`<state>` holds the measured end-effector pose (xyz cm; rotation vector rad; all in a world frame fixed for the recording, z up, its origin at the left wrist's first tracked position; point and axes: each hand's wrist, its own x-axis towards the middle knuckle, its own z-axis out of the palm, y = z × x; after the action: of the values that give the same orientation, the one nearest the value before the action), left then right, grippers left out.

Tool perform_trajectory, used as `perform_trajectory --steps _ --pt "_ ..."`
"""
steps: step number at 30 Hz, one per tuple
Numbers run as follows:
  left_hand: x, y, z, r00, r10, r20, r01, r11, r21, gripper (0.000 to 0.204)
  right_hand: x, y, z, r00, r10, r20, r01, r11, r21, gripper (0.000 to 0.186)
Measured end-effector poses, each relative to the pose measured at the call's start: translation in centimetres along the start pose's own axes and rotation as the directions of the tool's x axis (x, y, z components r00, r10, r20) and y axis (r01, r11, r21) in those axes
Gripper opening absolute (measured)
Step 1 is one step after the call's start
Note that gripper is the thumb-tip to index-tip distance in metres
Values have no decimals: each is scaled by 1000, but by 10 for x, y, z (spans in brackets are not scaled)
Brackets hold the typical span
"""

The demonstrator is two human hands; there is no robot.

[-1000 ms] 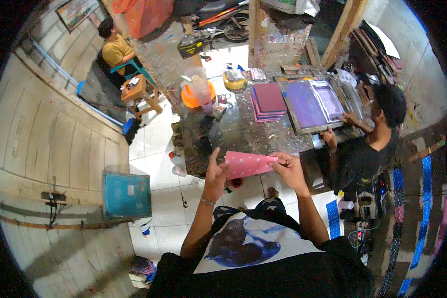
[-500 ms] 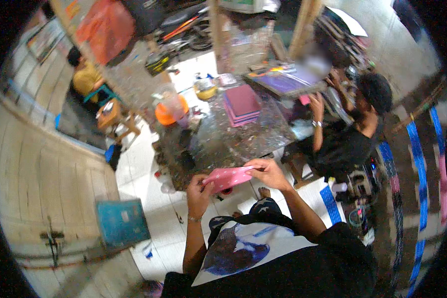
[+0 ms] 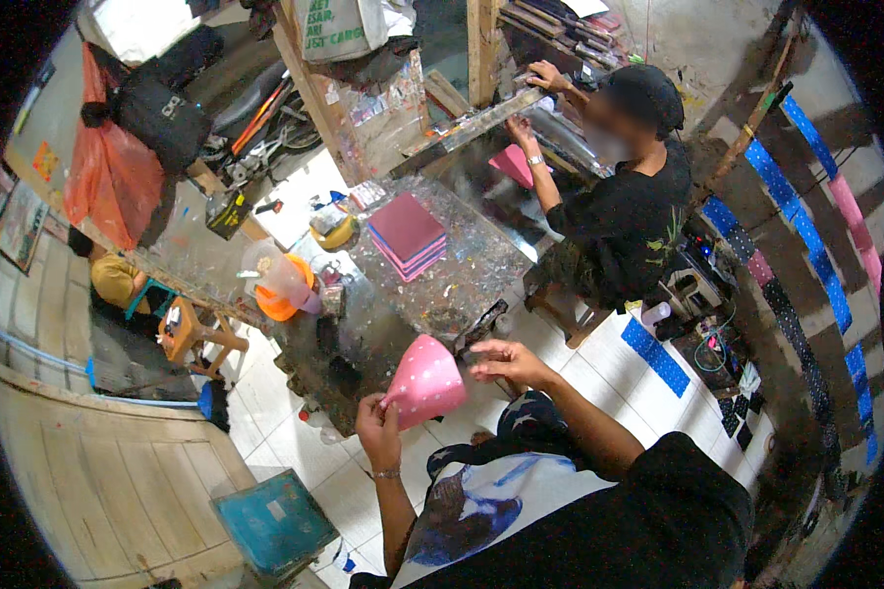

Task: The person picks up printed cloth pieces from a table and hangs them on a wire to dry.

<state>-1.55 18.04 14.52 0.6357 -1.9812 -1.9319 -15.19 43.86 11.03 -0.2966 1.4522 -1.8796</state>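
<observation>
My left hand [image 3: 378, 432] pinches one corner of a pink sheet with small white spots [image 3: 427, 383]. The sheet curls upward into a rounded, cone-like shape beside my right hand [image 3: 511, 364]. That hand is empty, its fingers apart, just off the sheet's right edge. Beyond my hands, a neat stack of maroon, pink and blue sheets [image 3: 408, 234] lies on the paint-stained worktable [image 3: 462, 294].
A co-worker in black [image 3: 624, 211] holds a tilted frame [image 3: 481, 128] above a plain pink sheet [image 3: 512, 165]. An orange container [image 3: 280, 299] stands on the table's left. Printed blue strips [image 3: 658, 358] lie at right; a teal board [image 3: 275, 520] is lower left.
My right hand has released the pink sheet, which now curls from my left hand. The view has swung right. The co-worker's frame is tilted up, showing more of a pink sheet beneath.
</observation>
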Motion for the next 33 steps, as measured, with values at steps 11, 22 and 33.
perform_trajectory --steps 11,22,33 --pt "-7 -21 -31 975 18 -221 -27 999 -39 17 -36 250 -129 680 262 -685 -687 552 -472 21" --pt "-2 -31 -31 960 -54 -276 45 998 -37 16 -22 231 -131 784 246 -570 -589 583 -559 19" --pt "8 -32 -16 961 -149 -232 154 988 4 18 -34 243 -148 714 197 -672 -498 818 -289 15"
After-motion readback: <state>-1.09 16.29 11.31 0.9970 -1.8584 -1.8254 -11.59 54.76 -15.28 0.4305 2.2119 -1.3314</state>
